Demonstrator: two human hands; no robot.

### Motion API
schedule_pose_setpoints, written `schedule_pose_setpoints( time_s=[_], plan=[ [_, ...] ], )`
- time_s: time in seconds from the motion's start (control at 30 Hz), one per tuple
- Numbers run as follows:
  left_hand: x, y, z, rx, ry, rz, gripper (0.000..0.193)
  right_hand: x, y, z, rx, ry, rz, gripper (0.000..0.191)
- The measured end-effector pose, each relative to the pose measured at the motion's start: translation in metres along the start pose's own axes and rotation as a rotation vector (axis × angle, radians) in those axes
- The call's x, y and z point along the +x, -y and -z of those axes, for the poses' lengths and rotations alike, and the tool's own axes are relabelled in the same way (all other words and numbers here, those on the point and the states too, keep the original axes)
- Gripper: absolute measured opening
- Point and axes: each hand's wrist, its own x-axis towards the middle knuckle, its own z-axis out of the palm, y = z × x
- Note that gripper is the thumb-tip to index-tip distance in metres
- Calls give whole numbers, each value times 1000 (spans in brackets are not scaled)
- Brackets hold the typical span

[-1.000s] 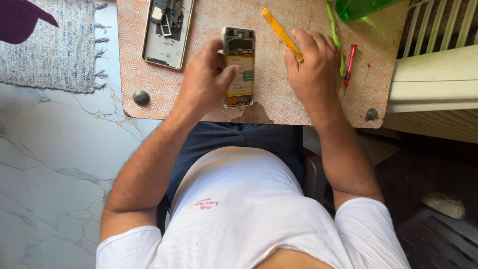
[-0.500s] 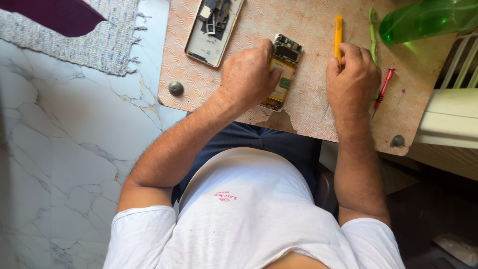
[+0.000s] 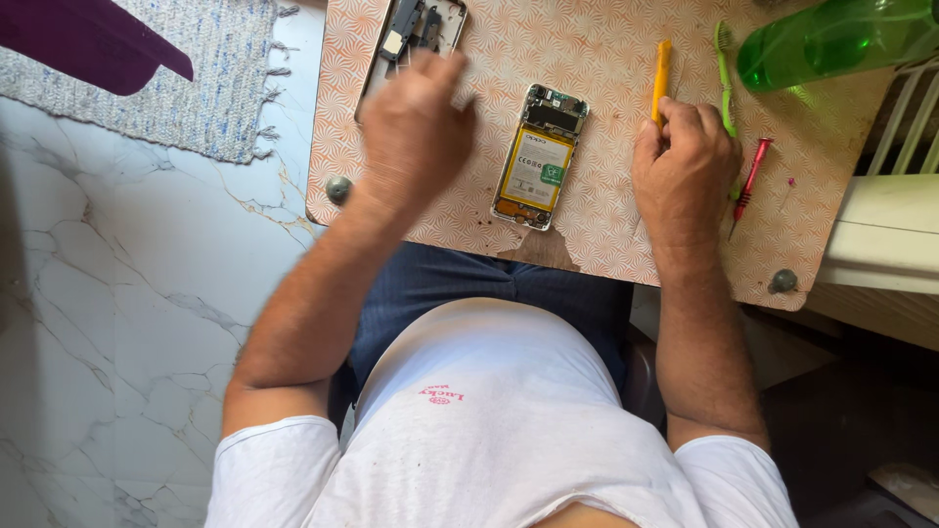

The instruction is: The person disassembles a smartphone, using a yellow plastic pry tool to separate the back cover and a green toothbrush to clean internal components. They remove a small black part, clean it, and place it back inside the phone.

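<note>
While the opened phone point(image 3: 540, 156) is lying bare between both hands on the table point(image 3: 606, 235), the right hand point(image 3: 683, 171) is pinching the yellow pry tool point(image 3: 662, 78) — the blurred left hand point(image 3: 416, 132), grip unclear, is hovering by the back cover point(image 3: 406, 39) — better kept low, gentle.
</note>
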Motion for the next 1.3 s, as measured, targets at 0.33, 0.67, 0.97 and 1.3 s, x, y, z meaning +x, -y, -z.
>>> schedule_pose_setpoints(
  time_s=[0.33,0.67,0.97,1.3],
  plan=[
    [14,50,32,116,-105,51,17,-4,5,3,57,-30,-1,20],
    [0,62,23,87,-110,21,26,56,70,-8,652,187,179,20],
    [3,69,22,70,-156,47,59,130,148,-56,539,249,327,25],
    [6,77,30,45,-138,78,73,145,169,-56,554,298,253,22]
  ],
)
